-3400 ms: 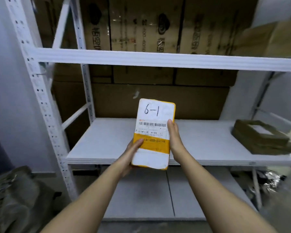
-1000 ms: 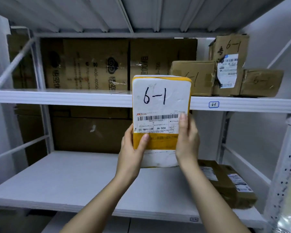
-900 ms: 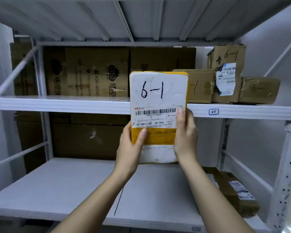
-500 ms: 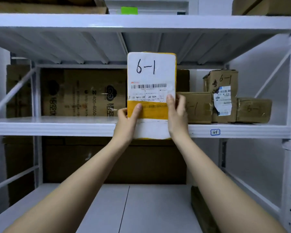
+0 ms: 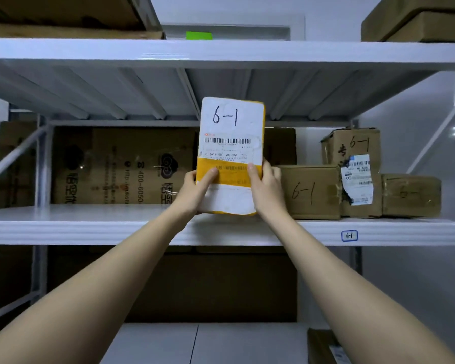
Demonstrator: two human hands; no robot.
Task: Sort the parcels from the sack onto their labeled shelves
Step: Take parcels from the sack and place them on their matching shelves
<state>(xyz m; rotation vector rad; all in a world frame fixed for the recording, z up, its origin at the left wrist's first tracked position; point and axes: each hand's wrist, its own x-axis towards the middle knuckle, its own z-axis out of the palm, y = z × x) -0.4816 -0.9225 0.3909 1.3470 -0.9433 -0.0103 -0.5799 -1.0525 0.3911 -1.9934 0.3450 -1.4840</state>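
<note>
Yellow padded parcel with white paper label (image 5: 231,143), flat and rectangular, is gripped upright at frame centre by left hand (image 5: 195,191) and right hand (image 5: 265,187), above white metal shelf (image 5: 90,228).

A white metal shelf (image 5: 116,227) carries a small tag reading 6-1 (image 5: 349,235) on its front edge. Three brown cardboard boxes stand on its right part, touching one another — a low box marked 6-1 (image 5: 309,193), a taller box (image 5: 352,151) with a peeling white label behind it, and a low box at the far right (image 5: 411,195) with fainter writing. The board above (image 5: 221,52) bears flat cartons at the left (image 5: 63,19) and stacked boxes at the right (image 5: 418,22). The lower board (image 5: 195,342) holds a brown parcel (image 5: 323,348) — only partly in view.
</note>
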